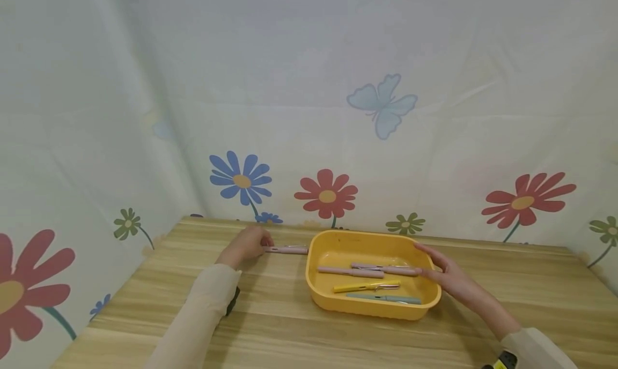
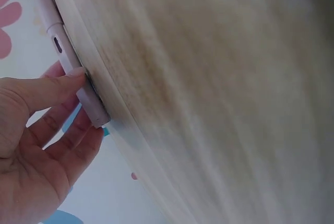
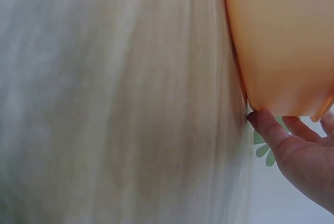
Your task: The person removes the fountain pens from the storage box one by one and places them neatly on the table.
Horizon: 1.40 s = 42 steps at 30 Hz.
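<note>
Sitting on the wooden surface (image 1: 270,331), the yellow basket (image 1: 372,307) looks light and stiff; your right grip (image 1: 451,280) holds its right end by the rim. Just left of it, your left grip (image 1: 248,245) pinches a pink pen (image 1: 292,250) near its left end; probably light, rigid and smooth, it should hold best mid-barrel.

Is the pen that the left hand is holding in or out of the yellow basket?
Out: in the head view, the left hand pinches the pink pen beside the yellow basket, outside its wall.
</note>
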{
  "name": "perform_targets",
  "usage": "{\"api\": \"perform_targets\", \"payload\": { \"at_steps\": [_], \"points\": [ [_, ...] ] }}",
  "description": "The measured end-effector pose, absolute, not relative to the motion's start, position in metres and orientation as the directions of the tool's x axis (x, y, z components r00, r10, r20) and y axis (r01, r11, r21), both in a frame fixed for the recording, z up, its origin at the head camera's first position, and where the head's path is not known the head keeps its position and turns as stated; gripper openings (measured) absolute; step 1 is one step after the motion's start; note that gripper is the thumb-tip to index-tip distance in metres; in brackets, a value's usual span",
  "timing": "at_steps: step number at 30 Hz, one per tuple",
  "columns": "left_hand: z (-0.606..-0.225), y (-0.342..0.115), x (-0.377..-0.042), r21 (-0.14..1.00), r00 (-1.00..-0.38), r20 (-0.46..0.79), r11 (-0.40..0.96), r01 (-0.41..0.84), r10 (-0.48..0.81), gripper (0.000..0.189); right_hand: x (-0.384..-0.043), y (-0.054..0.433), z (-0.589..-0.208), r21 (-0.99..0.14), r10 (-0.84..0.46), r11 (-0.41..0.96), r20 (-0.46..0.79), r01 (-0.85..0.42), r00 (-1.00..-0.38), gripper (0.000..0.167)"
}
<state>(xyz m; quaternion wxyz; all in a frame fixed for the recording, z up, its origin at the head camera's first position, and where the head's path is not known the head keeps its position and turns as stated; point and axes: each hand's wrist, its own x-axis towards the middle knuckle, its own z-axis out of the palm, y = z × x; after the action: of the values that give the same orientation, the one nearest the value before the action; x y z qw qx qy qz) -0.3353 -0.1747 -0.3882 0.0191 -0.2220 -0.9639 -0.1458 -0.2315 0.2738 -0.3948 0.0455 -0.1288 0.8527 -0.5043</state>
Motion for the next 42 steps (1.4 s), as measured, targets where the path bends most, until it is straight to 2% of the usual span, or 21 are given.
{"api": "perform_targets", "payload": {
  "at_steps": [10, 20, 29, 42],
  "points": [
    [-0.382, -0.176, -0.327, 0.374, -0.875, 0.188, 0.792, 0.483, 0.445, 0.022, -0.233, 0.275, -0.397, -0.871, -0.266, 0.455, 0.064, -0.184, -0.962, 0.062],
    [-0.367, -0.145, -0.3, 0.514, -0.833, 0.318, 0.655, 0.553, 0.453, 0.027, -0.232, 0.276, -0.396, -0.871, -0.277, 0.452, 0.069, -0.194, -0.958, 0.062],
    [-0.359, -0.112, -0.28, 0.632, -0.87, 0.31, 0.601, 0.49, 0.383, 0.027, -0.232, 0.275, -0.392, -0.862, -0.266, 0.475, 0.053, -0.179, -0.963, 0.062],
    [-0.358, -0.06, -0.266, 0.645, -0.829, 0.278, 0.545, 0.535, 0.485, 0.03, -0.23, 0.273, -0.391, -0.865, -0.26, 0.475, 0.038, -0.162, -0.965, 0.061]
  ]
}}
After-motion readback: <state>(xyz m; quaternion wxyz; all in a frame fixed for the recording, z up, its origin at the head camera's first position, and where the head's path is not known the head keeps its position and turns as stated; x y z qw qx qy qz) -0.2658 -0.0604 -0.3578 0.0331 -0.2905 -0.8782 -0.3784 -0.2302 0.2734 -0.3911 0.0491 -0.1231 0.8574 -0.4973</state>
